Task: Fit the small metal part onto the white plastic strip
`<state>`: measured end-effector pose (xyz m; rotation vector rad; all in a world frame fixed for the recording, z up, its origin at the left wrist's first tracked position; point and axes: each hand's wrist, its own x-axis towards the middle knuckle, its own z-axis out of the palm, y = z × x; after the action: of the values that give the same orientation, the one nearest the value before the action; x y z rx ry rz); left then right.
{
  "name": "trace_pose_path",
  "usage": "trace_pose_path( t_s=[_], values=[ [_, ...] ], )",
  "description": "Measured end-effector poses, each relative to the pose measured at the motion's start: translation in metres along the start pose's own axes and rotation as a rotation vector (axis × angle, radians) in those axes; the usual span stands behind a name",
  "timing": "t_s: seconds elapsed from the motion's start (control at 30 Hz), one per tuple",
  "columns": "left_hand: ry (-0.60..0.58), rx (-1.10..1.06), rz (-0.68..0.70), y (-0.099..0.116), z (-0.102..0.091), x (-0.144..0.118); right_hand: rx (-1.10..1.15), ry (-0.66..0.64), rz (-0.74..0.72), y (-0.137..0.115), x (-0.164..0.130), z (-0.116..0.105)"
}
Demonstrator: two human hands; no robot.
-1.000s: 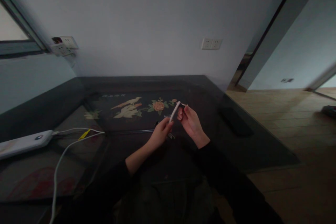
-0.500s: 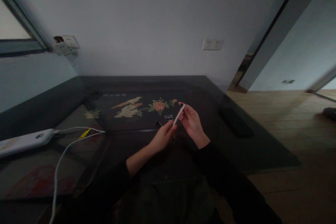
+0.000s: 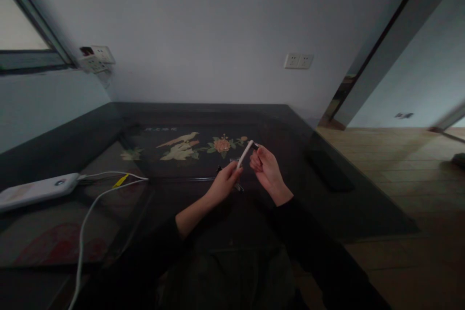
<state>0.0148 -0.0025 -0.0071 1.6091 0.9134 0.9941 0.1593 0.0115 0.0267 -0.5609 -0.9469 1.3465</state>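
Observation:
A slim white pen-like stick (image 3: 245, 153) slants up and to the right, its lower end pinched by my left hand (image 3: 224, 183). My right hand (image 3: 268, 170) is closed beside the upper end, with thumb and forefinger on a small black piece (image 3: 255, 146). That piece touches or nearly touches the stick's tip; whether the two are joined I cannot tell. Beneath my left hand, small dark and shiny bits (image 3: 239, 187) lie on the dark table (image 3: 181, 223), partly covered by the fingers.
On the left, a white power bank (image 3: 39, 191) has a white cable (image 3: 85, 223) with a yellow tag (image 3: 121, 180). A flat black object (image 3: 329, 170) lies near the right table edge. Wall sockets (image 3: 298, 61) are above the back edge.
My right fingers have shifted from around the stick's upper end to its right side, curling more. The white tip is now bare, with the black piece beside it. The view has turned slightly.

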Motion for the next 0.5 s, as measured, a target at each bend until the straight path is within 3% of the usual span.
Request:
trace_pose_path(
  t_s=[0.13, 0.33, 0.5],
  values=[
    [-0.025, -0.039, 0.001, 0.0039, 0.0033, -0.0044, -0.021, 0.011, -0.017, -0.0002, 0.0005, -0.0006],
    [-0.046, 0.076, 0.018, 0.0092, 0.0055, -0.0101, -0.037, 0.045, -0.003, 0.0011, 0.0010, -0.0032],
    [-0.019, 0.105, 0.047, 0.0091, 0.0037, -0.0072, -0.016, 0.006, -0.011, 0.0013, 0.0004, -0.0025]
  ],
)
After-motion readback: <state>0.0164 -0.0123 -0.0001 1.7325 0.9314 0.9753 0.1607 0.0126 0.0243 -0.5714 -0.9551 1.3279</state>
